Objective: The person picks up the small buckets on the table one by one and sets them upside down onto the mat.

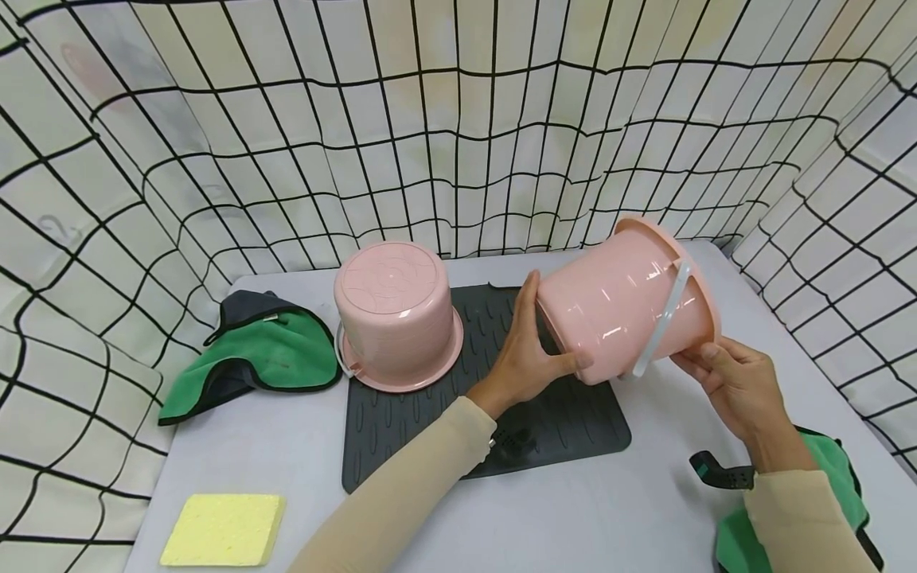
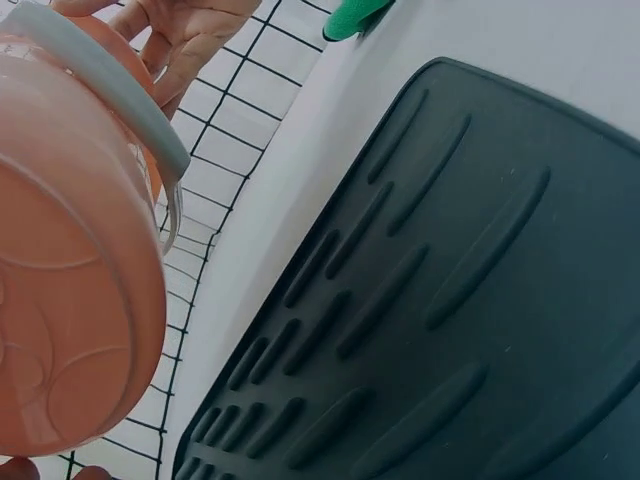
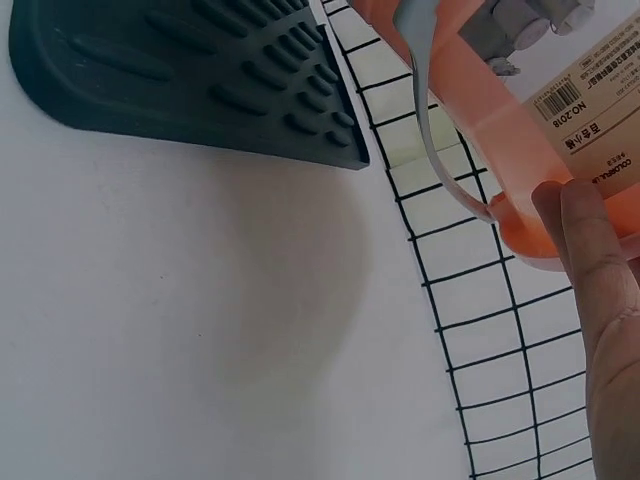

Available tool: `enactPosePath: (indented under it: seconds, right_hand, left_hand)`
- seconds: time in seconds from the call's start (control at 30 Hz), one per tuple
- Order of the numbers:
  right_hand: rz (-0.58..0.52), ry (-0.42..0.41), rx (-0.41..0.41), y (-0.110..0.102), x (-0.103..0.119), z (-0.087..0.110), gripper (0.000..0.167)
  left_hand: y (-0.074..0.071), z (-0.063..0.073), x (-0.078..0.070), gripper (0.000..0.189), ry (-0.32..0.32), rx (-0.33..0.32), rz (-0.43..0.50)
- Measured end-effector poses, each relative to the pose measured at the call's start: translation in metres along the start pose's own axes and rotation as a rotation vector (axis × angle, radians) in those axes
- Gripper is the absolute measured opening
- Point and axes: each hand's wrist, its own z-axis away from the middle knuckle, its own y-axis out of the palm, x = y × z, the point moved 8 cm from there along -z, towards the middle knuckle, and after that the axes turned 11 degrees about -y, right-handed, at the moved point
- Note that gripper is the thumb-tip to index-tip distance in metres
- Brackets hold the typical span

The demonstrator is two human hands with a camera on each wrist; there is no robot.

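Note:
A pink plastic bucket [image 1: 609, 306] is held tilted above the right part of a dark ribbed mat [image 1: 408, 422], its base towards the left and its rim towards the right. My left hand [image 1: 523, 358] grips it by the base, thumb and fingers spread apart. At the lower edge of the rim, my right hand [image 1: 741, 390] pinches it. The pale handle [image 1: 662, 322] hangs across its side. A printed label [image 3: 600, 120] shows on the bucket in the right wrist view. Another pink bucket [image 1: 394, 310] stands upside down on the mat's left part.
Green cloths with dark edging lie at the left [image 1: 279, 350] and under the right forearm [image 1: 745, 533]. A yellow sponge [image 1: 222, 529] sits near the front left of the white table [image 1: 573, 517]. Black wire mesh [image 1: 494, 143] encloses the back and sides.

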Motion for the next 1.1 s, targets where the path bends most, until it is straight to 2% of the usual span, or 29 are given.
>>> enactPosePath:
  seconds: [0.23,0.5,0.73,1.1]
  right_hand:
    - [0.016,-0.002,0.000,0.001,-0.003,0.003,0.033]
    - [0.008,0.001,-0.007,0.003,-0.006,0.006,0.029]
    - [0.010,0.002,-0.017,0.006,-0.009,0.009,0.027]
    - [-0.042,0.022,0.001,0.017,-0.021,0.014,0.030]
  left_hand:
    - [0.003,0.002,0.004,0.143,-0.003,0.023,0.080]
    - [0.002,0.004,0.005,0.142,0.003,0.020,0.079]
    - [0.000,0.007,0.007,0.142,0.022,0.005,0.117]
    - [-0.004,0.015,0.013,0.147,-0.003,0.010,0.233]
